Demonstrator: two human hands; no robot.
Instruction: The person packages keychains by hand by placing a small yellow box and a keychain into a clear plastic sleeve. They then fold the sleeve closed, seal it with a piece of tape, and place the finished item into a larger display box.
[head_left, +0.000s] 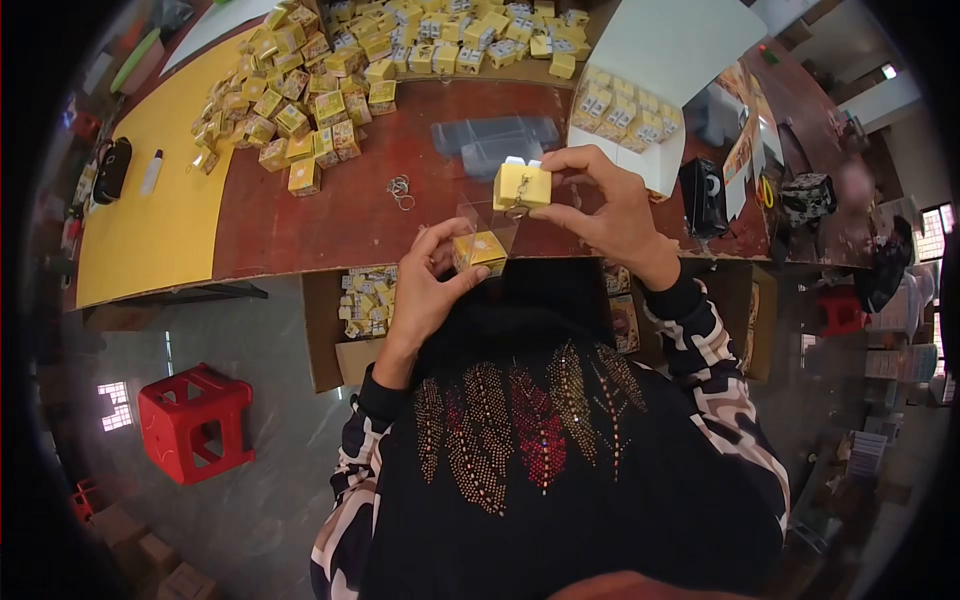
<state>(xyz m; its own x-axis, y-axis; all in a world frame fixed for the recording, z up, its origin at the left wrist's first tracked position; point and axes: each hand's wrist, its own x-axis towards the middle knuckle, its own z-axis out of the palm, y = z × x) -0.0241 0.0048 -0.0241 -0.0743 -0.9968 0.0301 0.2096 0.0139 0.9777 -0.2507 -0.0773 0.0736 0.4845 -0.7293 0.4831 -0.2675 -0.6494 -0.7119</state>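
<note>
Up close, the right hand [600, 205] pinches a small yellow cardboard box [522, 186] between its fingers. Just below, the left hand [425, 285] has fingers clamped on a clear plastic case [487, 232] above the red-brown surface [320, 215].

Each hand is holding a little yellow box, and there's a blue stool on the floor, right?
Almost. The left hand and the right hand do each hold a small yellow box, but the stool on the floor is red, not blue, as the head view shows.
</note>
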